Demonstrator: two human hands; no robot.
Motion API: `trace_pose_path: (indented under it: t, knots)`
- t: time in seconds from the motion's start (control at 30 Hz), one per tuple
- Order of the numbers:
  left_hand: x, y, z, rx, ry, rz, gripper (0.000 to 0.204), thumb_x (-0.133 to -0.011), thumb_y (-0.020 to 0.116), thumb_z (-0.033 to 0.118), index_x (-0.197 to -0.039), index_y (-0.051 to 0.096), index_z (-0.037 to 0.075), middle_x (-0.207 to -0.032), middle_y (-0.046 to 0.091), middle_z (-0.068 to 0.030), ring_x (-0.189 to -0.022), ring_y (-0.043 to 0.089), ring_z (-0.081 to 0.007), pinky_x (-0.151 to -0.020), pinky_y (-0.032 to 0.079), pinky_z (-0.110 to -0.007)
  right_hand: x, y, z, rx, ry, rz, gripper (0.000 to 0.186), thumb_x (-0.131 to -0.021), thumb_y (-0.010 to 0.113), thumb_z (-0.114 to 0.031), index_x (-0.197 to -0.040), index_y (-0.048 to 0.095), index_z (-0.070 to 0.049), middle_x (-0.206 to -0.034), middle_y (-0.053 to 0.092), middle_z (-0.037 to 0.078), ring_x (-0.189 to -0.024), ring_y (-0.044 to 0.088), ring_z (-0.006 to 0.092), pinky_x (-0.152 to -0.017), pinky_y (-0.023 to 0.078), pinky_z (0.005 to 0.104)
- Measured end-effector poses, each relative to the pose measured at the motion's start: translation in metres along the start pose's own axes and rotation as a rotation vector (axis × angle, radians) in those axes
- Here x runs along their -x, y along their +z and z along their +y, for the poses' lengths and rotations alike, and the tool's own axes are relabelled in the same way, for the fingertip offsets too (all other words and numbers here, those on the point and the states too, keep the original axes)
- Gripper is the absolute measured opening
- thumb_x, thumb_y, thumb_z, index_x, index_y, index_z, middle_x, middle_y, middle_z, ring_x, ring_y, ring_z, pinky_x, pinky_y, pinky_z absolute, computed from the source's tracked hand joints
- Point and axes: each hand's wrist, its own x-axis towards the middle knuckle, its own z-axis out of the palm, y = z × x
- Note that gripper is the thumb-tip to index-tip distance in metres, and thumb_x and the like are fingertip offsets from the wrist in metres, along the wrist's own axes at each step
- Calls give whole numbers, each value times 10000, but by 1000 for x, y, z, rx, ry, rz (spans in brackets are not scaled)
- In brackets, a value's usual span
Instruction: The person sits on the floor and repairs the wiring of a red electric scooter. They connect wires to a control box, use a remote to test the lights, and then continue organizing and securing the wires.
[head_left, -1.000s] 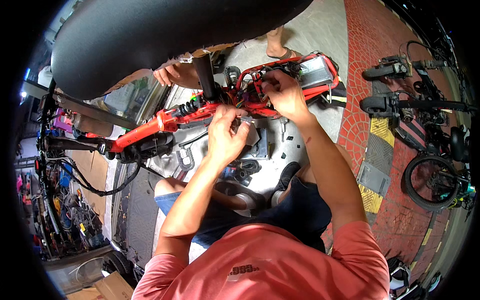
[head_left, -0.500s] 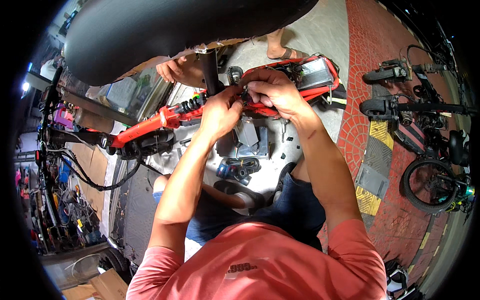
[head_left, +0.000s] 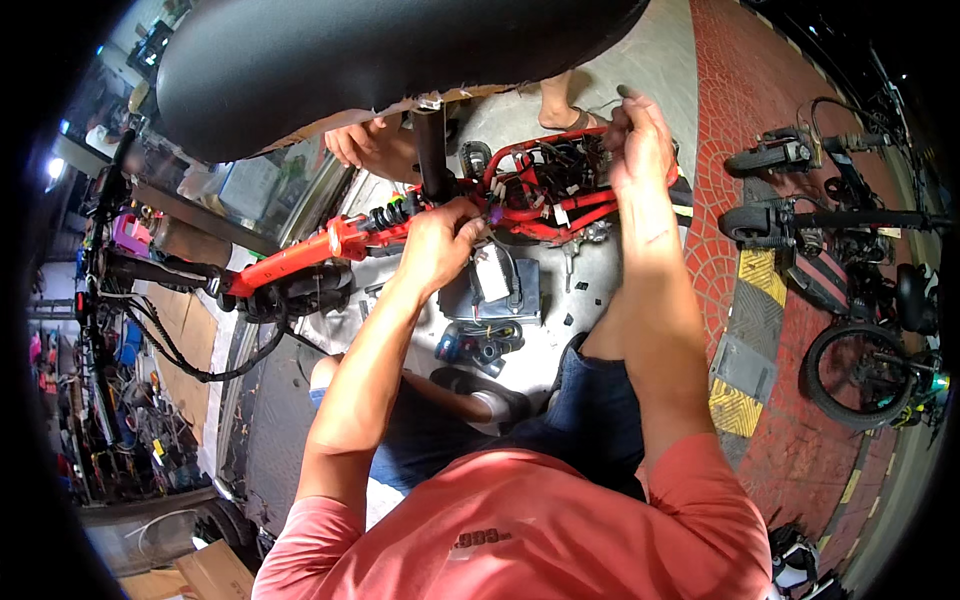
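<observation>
A red electric bike or scooter frame (head_left: 300,260) lies across in front of me, its wiring (head_left: 545,185) exposed in the open red bay. My left hand (head_left: 443,243) is closed in a pinch beside the black seat post (head_left: 430,155), on a small wire connector (head_left: 492,213) with some purple on it. Raised over the bay's right end is my right hand (head_left: 642,145), its fingers curled together. A small dark tip shows above them; I cannot make out what it is. The silver finned box seen earlier does not show now.
A black seat (head_left: 400,65) overhangs the work. Below the frame, a pale box (head_left: 491,275) rests against a dark flat case (head_left: 535,295), near coiled cables (head_left: 490,340). Another person's hand (head_left: 355,143) and sandalled foot (head_left: 570,118) are beyond. Parked scooters (head_left: 800,215) stand at right.
My right hand has left the spot beside my left hand and moved up and right. The silver finned box has gone from view, uncovering wires. My left hand stays at the seat post.
</observation>
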Motion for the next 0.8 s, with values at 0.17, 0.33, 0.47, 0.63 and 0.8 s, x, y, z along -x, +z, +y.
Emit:
trace_pose_path:
  t: [0.17, 0.33, 0.47, 0.63, 0.8]
  knots:
    - [3, 9, 27, -289, 91, 113, 221, -916, 776, 205, -1059, 773, 36, -1053, 756, -167, -934, 725, -374, -868, 582, -445, 14, -10, 36, 689, -196, -278, 226, -1015, 640, -115, -1180, 779, -46, -983, 766, 70, -883, 691, 160, -790, 558, 322]
    - [-5, 6, 31, -382, 308, 96, 205, -844, 793, 167, -963, 767, 1, -1267, 694, -174, -1203, 633, -382, -1030, 528, -452, 45, 24, 63, 1199, -545, -569, 247, -985, 629, -223, -1091, 765, -46, -1084, 725, 172, -1134, 671, 379, -998, 528, 468]
    - [-21, 1, 31, -473, 458, 2, 266, -791, 817, 199, -818, 690, -33, -1275, 693, -206, -1257, 601, -402, -1060, 509, -474, 38, 30, 77, 1407, -686, -796, 197, -993, 640, -223, -1010, 777, -84, -1021, 753, 113, -1064, 689, 363, -960, 525, 471]
    - [-32, -4, 24, -193, 289, -110, 331, -827, 820, 256, -767, 669, -33, -1243, 719, -225, -1148, 674, -426, -984, 548, -469, 32, 32, 82, 1409, -663, -705, 293, -1013, 635, -320, -933, 771, -73, -902, 762, 153, -914, 721, 391, -852, 547, 491]
    - [-64, 10, 36, -16, -59, -36, 410, -875, 765, 329, -1021, 713, -50, -1113, 756, -244, -1032, 734, -426, -892, 573, -460, 28, 32, 78, 1119, -445, -552, 309, -1009, 679, -346, -982, 776, -55, -880, 752, 201, -846, 729, 425, -763, 566, 504]
